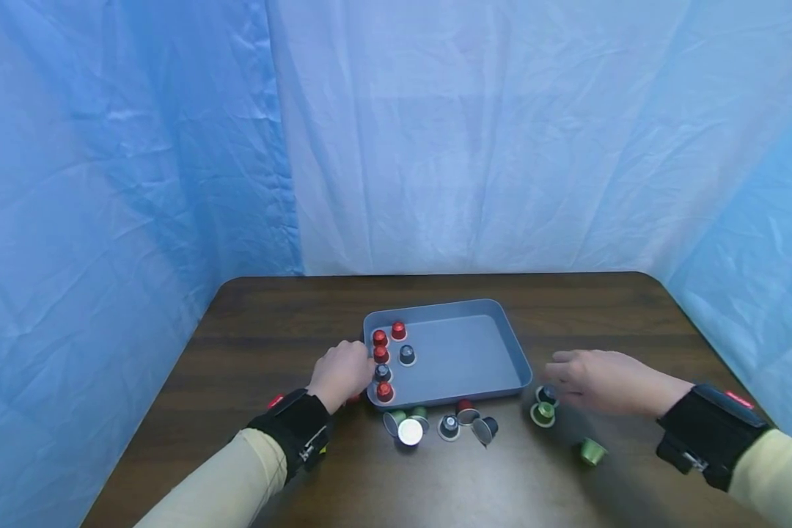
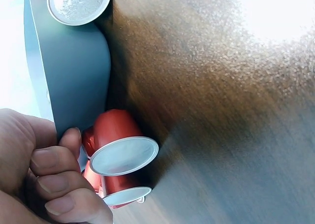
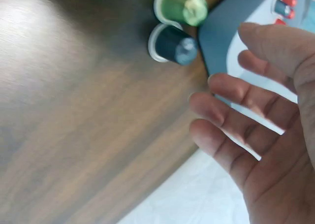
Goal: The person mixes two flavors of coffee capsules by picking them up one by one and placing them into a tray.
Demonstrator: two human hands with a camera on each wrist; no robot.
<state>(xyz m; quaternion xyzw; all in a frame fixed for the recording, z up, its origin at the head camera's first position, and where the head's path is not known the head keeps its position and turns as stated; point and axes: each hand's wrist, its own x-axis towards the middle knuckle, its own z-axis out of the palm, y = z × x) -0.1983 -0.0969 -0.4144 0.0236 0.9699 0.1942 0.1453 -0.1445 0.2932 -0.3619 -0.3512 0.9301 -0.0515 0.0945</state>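
Note:
My left hand [image 1: 343, 372] is at the left side of a grey-blue tray [image 1: 462, 367], fingers curled and pinching its wall. In the left wrist view, red coffee capsules [image 2: 118, 128] lie on the table beside these fingers, foil lids showing. Inside the tray, several red capsules [image 1: 399, 331] and a dark blue capsule [image 1: 383, 372] stand along the left; another dark capsule [image 1: 407, 356] is further in. My right hand [image 1: 587, 378] hovers right of the tray, fingers apart and holding nothing. Close to it are a dark capsule [image 3: 172, 44] and a green capsule [image 3: 182, 6].
Along the tray's front side lie several capsules: one with a white lid [image 1: 410, 433] facing up, a silver-and-dark one [image 1: 449, 427], a red one [image 1: 466, 406] and a tipped dark one [image 1: 485, 430]. Another green capsule [image 1: 592, 452] lies at right. Blue curtains [image 1: 468, 147] surround the wooden table [image 1: 270, 323].

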